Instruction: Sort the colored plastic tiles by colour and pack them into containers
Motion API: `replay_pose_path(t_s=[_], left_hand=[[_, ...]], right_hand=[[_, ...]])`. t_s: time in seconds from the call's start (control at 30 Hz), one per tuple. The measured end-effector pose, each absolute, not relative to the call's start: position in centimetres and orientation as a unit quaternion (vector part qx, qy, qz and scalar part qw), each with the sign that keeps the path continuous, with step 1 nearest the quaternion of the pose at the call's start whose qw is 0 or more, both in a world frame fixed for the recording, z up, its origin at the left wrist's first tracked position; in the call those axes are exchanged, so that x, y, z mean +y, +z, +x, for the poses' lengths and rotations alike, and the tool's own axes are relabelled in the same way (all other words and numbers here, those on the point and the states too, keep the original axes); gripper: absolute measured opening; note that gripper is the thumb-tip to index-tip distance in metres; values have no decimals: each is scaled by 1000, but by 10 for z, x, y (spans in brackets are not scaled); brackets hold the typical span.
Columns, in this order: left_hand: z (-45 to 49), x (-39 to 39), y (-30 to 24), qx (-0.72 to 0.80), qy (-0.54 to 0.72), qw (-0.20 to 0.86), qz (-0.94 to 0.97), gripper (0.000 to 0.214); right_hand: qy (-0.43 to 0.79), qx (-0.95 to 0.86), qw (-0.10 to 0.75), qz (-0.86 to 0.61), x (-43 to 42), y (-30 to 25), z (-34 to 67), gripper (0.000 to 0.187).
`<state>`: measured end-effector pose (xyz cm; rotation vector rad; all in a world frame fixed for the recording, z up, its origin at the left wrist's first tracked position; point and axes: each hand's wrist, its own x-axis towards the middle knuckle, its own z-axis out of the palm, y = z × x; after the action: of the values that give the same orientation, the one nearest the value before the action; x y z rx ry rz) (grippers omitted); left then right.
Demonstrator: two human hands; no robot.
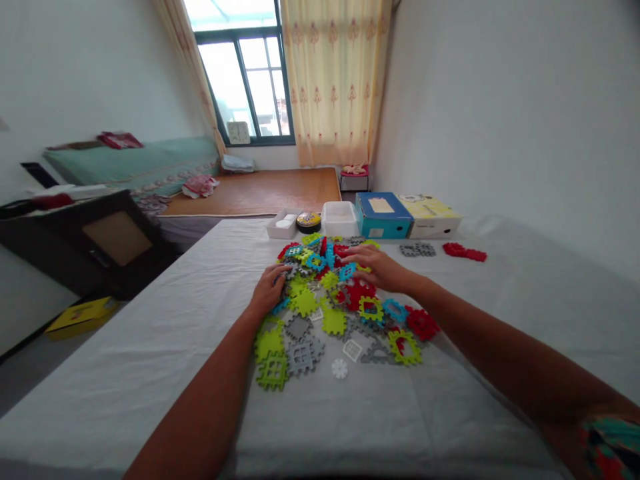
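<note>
A heap of interlocking plastic building pieces (303, 298) in lime green, red, blue, grey and white lies on the white-covered table. My left hand (270, 290) rests against the heap's left side, its fingers apart and touching grey and blue pieces. Over the right side reaches my right hand (377, 267), fingers stretched out above red and blue pieces; the fingertips partly blend into the heap. Nearer to me lie a grey window piece (301, 357), a green window piece (273, 371), a small white window piece (353, 350) and a white gear-shaped piece (339, 369).
Behind the heap stand a white tray (281, 229), a round black-and-yellow tin (309, 223), a clear plastic box (339, 219), a blue box (383, 217) and a yellow-and-white box (429, 217). Grey pieces (418, 250) and red pieces (464, 252) lie apart at the right.
</note>
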<state>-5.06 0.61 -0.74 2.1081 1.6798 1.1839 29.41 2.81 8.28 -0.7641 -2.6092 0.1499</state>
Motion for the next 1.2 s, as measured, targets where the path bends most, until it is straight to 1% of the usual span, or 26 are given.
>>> replay_pose_path(t_s=[0.03,0.07,0.1,0.17,0.2,0.23,0.27,0.3,0.37,0.5,0.57,0.63,0.7,0.77,0.83,0.87,0.9,0.97,1.07,1.13,1.2], left_hand=[[-51,7,-8,570,402,96,710,40],[-51,7,-9,574,404,91,707,41],[-51,8,-9,579,404,85,703,42],[-50,9,-10,588,398,77,700,44],[-50,9,-10,590,393,75,702,45],[-49,9,-10,589,387,76,705,45],[-48,9,-9,587,383,77,709,45],[-47,9,-9,586,379,79,712,45],[-47,9,-7,585,376,83,714,46],[-48,7,-2,580,379,92,716,48],[-49,5,-1,578,383,93,714,48],[-51,4,0,580,384,93,712,49],[-52,4,1,584,381,92,711,50],[-53,5,2,587,374,92,712,51],[-54,5,2,588,371,91,713,52],[-54,6,2,588,368,91,714,53],[-55,6,2,588,364,90,717,53],[-58,7,1,588,359,89,720,54],[-61,10,0,590,356,88,719,55],[-63,11,-1,593,353,88,719,55],[-65,12,-1,593,348,86,721,54]], right_hand=[[73,-931,193,-301,27,88,310,34],[93,-925,160,-331,24,92,327,38],[114,-918,114,-364,19,93,344,45],[154,-896,16,-416,6,91,373,67],[173,-885,-19,-431,0,86,384,78],[192,-877,-39,-439,-6,81,392,85],[212,-871,-41,-440,-10,74,396,89],[234,-868,-29,-438,-13,68,397,90],[278,-860,30,-427,-12,55,390,83],[345,-820,200,-410,6,43,364,57],[353,-795,259,-419,17,44,356,47],[342,-794,268,-424,24,49,356,39],[329,-828,224,-395,26,52,361,38],[310,-875,159,-336,23,54,367,50],[281,-905,118,-297,18,52,372,64],[269,-911,109,-292,15,51,374,65],[267,-911,107,-294,14,49,376,62],[285,-902,116,-303,14,47,380,48],[327,-874,162,-321,25,48,392,27],[351,-839,210,-360,38,51,406,27],[350,-768,291,-451,54,56,425,27]])
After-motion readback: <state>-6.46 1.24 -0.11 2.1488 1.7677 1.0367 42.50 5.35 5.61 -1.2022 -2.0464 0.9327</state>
